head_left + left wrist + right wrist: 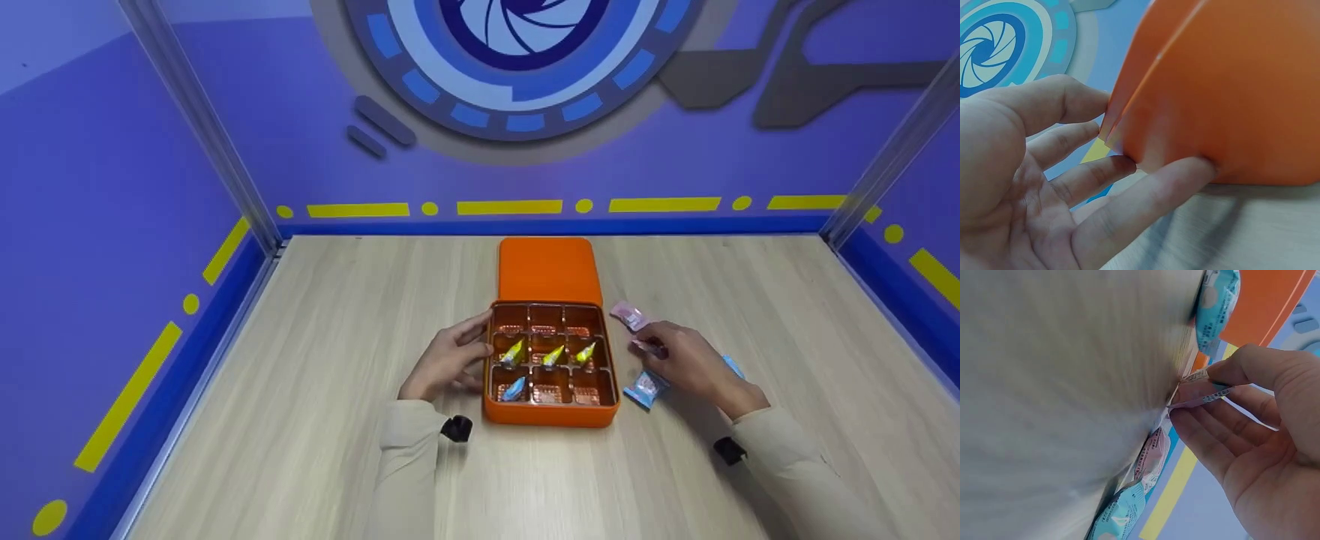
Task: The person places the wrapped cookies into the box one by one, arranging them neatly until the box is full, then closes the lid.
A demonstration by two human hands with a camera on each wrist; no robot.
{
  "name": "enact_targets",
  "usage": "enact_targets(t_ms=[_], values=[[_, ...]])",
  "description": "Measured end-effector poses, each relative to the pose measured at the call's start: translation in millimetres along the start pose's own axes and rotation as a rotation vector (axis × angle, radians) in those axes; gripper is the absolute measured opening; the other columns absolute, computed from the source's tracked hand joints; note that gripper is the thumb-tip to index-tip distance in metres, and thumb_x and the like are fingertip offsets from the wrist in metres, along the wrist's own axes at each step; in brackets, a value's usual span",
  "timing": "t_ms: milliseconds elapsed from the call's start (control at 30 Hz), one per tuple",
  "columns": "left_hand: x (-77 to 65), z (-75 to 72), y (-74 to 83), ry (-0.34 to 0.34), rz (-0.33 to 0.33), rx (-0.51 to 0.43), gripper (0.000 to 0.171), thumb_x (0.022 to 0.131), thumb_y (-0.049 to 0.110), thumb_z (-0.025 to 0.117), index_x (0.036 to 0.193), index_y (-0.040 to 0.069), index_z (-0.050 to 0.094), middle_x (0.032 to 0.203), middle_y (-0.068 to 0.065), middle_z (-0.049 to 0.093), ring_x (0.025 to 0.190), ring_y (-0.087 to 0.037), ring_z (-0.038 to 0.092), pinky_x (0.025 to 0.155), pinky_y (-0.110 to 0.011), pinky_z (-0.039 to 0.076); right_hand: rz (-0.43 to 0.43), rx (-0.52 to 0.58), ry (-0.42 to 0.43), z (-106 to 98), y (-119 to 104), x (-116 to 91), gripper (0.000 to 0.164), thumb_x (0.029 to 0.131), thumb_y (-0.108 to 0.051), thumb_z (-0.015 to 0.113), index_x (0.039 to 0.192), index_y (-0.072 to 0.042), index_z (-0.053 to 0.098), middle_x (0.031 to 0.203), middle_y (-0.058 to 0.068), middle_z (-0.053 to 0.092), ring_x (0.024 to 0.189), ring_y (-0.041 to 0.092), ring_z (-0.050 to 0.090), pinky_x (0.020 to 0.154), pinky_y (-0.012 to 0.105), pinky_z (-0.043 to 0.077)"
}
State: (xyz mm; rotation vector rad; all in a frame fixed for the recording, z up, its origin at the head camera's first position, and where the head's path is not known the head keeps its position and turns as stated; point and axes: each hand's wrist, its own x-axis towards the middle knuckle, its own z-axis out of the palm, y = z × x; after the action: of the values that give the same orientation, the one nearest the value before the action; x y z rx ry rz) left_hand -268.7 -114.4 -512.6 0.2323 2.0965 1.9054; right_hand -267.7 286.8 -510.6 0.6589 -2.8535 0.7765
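An orange box (551, 415) with a brown divided insert stands at mid-table. Three yellow wrapped candies (553, 355) sit in its middle row, one per compartment, and a blue wrapped candy (514, 388) is in the front left compartment. My left hand (444, 360) touches the box's left side with its fingertips, fingers extended. To the right of the box, my right hand (691, 369) pinches a pink wrapped candy (1199, 392) between thumb and fingers, just above the table. Another pink candy (628, 315) lies just beyond that hand.
Behind the box lies an orange lid (549, 270), against its far edge. One blue candy (646, 389) lies near the box's right front corner; a second blue candy (733, 366) is partly hidden behind the right hand. Patterned walls (525, 180) bound the table at the back and sides.
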Motion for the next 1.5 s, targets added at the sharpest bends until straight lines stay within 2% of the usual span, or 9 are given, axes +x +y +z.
enact_targets(t_ms=[267,400,667,833,1000,1267,1433,1500], values=[[-2.1,0.2,2.0,0.0,-0.007,-0.008,0.068,0.1,0.007,0.066,0.163,0.019,0.045,0.165,-0.014,0.043,0.125,-0.029,0.067,0.056,-0.033,0.061,0.034,0.036,0.005,-2.3,0.9,-2.4,0.018,0.098,-0.009,0.077,0.115,-0.006,0.079,0.105,0.005,0.074,0.087,0.02,0.063,0.081,0.046,0.06],[-2.2,0.1,2.1,-0.003,-0.005,-0.018,0.068,0.1,0.007,0.065,0.164,0.019,0.045,0.165,-0.015,0.042,0.123,-0.029,0.067,0.061,-0.039,0.064,0.052,0.066,0.015,-3.4,1.2,-3.9,0.019,0.098,-0.011,0.077,0.116,-0.005,0.079,0.108,0.006,0.074,0.09,0.022,0.064,0.084,0.047,0.06],[-3.3,0.6,1.9,-0.001,-0.006,-0.025,0.067,0.1,0.006,0.065,0.163,0.019,0.045,0.164,-0.015,0.043,0.122,-0.029,0.068,0.062,-0.038,0.064,0.148,0.13,0.009,-8.2,-1.5,-6.9,0.023,0.101,-0.019,0.076,0.122,-0.009,0.077,0.113,0.007,0.073,0.096,0.026,0.065,0.09,0.05,0.06],[-2.9,0.8,0.5,-0.001,0.002,-0.033,0.067,0.1,0.006,0.065,0.163,0.017,0.045,0.164,-0.016,0.044,0.124,-0.031,0.067,0.059,-0.036,0.063,0.129,0.124,0.048,-11.7,-1.4,-7.2,0.019,0.1,-0.016,0.076,0.119,-0.011,0.079,0.111,0.005,0.076,0.095,0.026,0.067,0.089,0.047,0.06],[-3.5,1.3,1.6,-0.011,-0.006,-0.06,0.067,0.101,0.005,0.064,0.164,0.017,0.045,0.164,-0.015,0.044,0.127,-0.032,0.065,0.063,-0.04,0.065,0.12,0.117,0.074,-13.8,-2.5,-8.6,0.02,0.099,-0.011,0.077,0.118,-0.012,0.079,0.112,0.004,0.076,0.097,0.026,0.067,0.09,0.048,0.06],[-3.7,0.9,1.1,-0.006,0.0,-0.034,0.067,0.101,0.006,0.064,0.164,0.018,0.045,0.164,-0.016,0.044,0.126,-0.032,0.066,0.06,-0.037,0.064,0.136,0.169,0.084,-18.7,-3.7,-11.9,0.022,0.1,-0.005,0.074,0.121,-0.009,0.075,0.116,0.007,0.075,0.103,0.027,0.068,0.093,0.044,0.06],[-3.6,1.3,1.6,-0.004,0.003,-0.029,0.067,0.101,0.005,0.064,0.164,0.017,0.044,0.164,-0.016,0.044,0.123,-0.031,0.067,0.063,-0.041,0.064,0.108,0.21,0.082,-22.2,-5.7,-12.5,0.025,0.097,-0.001,0.076,0.121,-0.007,0.075,0.115,0.008,0.075,0.104,0.029,0.069,0.093,0.05,0.06],[-3.4,1.2,1.7,-0.003,0.006,-0.024,0.067,0.101,0.005,0.064,0.164,0.017,0.044,0.164,-0.016,0.044,0.122,-0.031,0.068,0.063,-0.042,0.065,0.106,0.21,0.078,-23.6,-7.0,-12.5,0.026,0.097,-0.001,0.077,0.121,-0.008,0.075,0.115,0.007,0.075,0.105,0.029,0.069,0.092,0.044,0.061]])
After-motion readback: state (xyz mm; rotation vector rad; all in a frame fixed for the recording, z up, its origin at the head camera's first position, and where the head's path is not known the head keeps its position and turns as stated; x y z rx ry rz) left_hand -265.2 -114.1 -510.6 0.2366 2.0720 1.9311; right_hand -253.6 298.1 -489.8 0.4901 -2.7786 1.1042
